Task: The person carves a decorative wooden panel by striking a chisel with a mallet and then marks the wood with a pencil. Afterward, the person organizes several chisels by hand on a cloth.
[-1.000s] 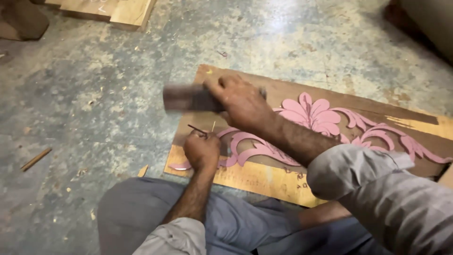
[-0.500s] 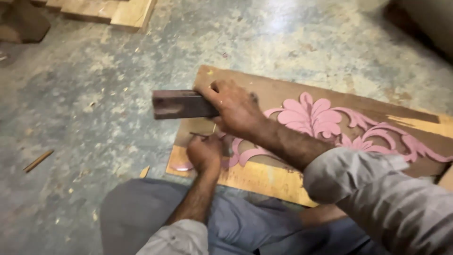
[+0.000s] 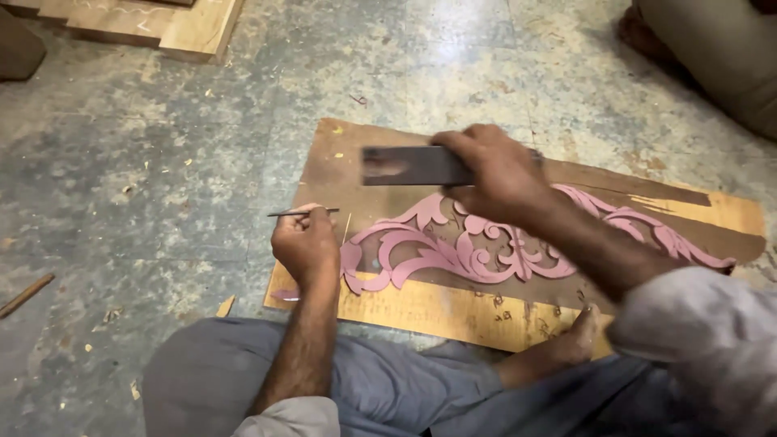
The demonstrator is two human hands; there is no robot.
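A wooden board [image 3: 421,311] lies on the floor with a pink scroll-and-flower cut-out pattern [image 3: 477,251] on it. My left hand [image 3: 303,243] rests at the board's left end, fingers closed on a thin metal chisel [image 3: 301,213] that points roughly sideways. My right hand [image 3: 498,174] is raised above the pattern and grips a dark wooden block [image 3: 413,166] held level. My bare foot [image 3: 566,344] presses on the board's near edge.
The floor is stained concrete with wood chips scattered about. Stacked wooden boards [image 3: 154,24] lie at the top left. A small stick [image 3: 24,295] lies at the left edge. Another person's clothed leg [image 3: 712,48] is at the top right.
My right hand with the block has lifted and shifted right. The left hand has moved a little away from the pattern's tip with the chisel. The camera has moved closer.
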